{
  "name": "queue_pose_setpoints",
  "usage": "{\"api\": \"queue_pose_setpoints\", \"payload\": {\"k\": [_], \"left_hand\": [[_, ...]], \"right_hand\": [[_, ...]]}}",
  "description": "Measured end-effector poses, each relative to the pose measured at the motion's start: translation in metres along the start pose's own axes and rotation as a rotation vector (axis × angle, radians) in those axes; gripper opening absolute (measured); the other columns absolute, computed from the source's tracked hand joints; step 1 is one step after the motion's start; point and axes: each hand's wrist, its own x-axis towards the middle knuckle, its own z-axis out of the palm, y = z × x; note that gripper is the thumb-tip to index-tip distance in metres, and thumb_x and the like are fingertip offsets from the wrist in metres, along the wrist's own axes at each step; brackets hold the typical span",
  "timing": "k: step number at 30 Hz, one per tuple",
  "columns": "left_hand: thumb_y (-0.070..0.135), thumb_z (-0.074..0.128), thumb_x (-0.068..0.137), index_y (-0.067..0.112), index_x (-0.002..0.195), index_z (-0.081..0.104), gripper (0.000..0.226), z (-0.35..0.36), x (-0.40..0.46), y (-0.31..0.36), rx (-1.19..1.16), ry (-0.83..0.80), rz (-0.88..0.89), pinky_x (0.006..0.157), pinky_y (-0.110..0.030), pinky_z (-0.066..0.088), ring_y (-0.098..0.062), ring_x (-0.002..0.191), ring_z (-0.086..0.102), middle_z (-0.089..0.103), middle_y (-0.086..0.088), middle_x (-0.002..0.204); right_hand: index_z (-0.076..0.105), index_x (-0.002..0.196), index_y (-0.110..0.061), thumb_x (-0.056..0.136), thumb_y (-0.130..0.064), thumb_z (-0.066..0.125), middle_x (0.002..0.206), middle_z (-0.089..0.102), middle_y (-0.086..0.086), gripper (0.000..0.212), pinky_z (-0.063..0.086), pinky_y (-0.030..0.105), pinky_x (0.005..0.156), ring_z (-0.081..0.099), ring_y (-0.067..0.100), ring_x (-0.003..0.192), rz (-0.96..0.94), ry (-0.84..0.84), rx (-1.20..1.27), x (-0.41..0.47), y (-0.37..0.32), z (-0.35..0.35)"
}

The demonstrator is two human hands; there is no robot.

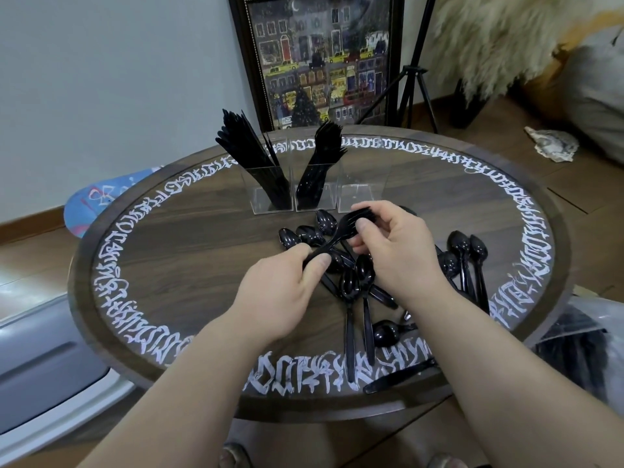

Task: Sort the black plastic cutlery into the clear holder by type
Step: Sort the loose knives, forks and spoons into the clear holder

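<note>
Head view, looking down on a round dark worktop [189,251] ringed with white lettering. Left hand [280,292] pinching the handle of a black fork [341,236], right hand [395,248] pinching its tined end, the fork raised between them; both grips narrow, closed on it. Below, loose black spoons [351,282] scattered and overlapping, more toward the right edge. Behind, clear holder [319,194] with three compartments: knives [250,153] upright in the left, forks [324,157] in the middle. One knife [398,376] lying at the near rim.
</note>
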Motion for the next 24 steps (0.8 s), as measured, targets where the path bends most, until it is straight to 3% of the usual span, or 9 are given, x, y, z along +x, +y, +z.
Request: {"api": "queue_pose_setpoints", "payload": {"k": [3,6,9,13,18,24], "left_hand": [[0.048,0.040,0.094,0.027,0.109,0.057,0.031,0.000,-0.004,0.004,-0.093,0.055,0.034,0.084,-0.031,0.045,-0.012,0.096,0.058,0.064,0.009,0.099],[0.036,0.046,0.096,0.026,0.133,0.050,0.039,-0.005,-0.001,0.006,-0.074,0.205,0.038,0.097,-0.023,0.033,-0.009,0.119,0.045,0.052,0.009,0.128],[0.023,0.047,0.097,0.022,0.137,0.048,0.040,-0.020,0.013,0.003,0.055,0.258,0.037,0.100,-0.019,0.025,-0.014,0.126,0.039,0.048,0.006,0.138],[0.012,0.044,0.097,0.014,0.142,0.044,0.045,-0.043,0.046,0.005,0.180,0.241,0.126,0.109,-0.026,0.025,-0.019,0.134,0.034,0.042,0.001,0.146],[0.017,0.042,0.098,0.012,0.148,0.028,0.052,-0.051,0.083,0.004,0.414,0.099,0.235,0.114,-0.029,0.021,-0.020,0.140,0.023,0.028,-0.001,0.154],[0.030,0.046,0.095,0.013,0.148,0.021,0.061,-0.047,0.103,-0.007,0.605,-0.001,0.204,0.107,-0.038,0.034,-0.024,0.136,0.022,0.028,0.002,0.152]], "right_hand": [[0.064,0.089,-0.031,0.093,-0.006,0.054,0.077,0.069,-0.006,0.027,0.056,0.026,0.071,0.067,0.010,0.072,-0.036,0.086,-0.009,-0.004,-0.006,-0.006],[0.066,0.095,-0.030,0.093,-0.010,0.057,0.075,0.067,-0.012,0.023,0.051,0.019,0.066,0.061,0.002,0.067,-0.119,0.243,-0.059,-0.001,-0.015,-0.013],[0.068,0.102,-0.025,0.093,-0.010,0.057,0.080,0.065,-0.018,0.021,0.047,0.013,0.067,0.058,-0.001,0.069,-0.196,0.318,-0.114,0.019,-0.027,-0.019],[0.071,0.107,-0.017,0.093,-0.011,0.057,0.085,0.064,-0.018,0.021,0.039,0.003,0.073,0.056,-0.002,0.073,-0.282,0.317,-0.248,0.056,-0.040,-0.023],[0.070,0.109,-0.015,0.093,-0.012,0.056,0.098,0.069,-0.007,0.021,0.046,0.018,0.083,0.059,0.004,0.085,-0.331,0.353,-0.285,0.089,-0.045,-0.023],[0.070,0.110,-0.014,0.094,-0.011,0.055,0.101,0.071,-0.003,0.022,0.047,0.019,0.084,0.057,0.003,0.084,-0.372,0.324,-0.355,0.110,-0.043,-0.025]]}}
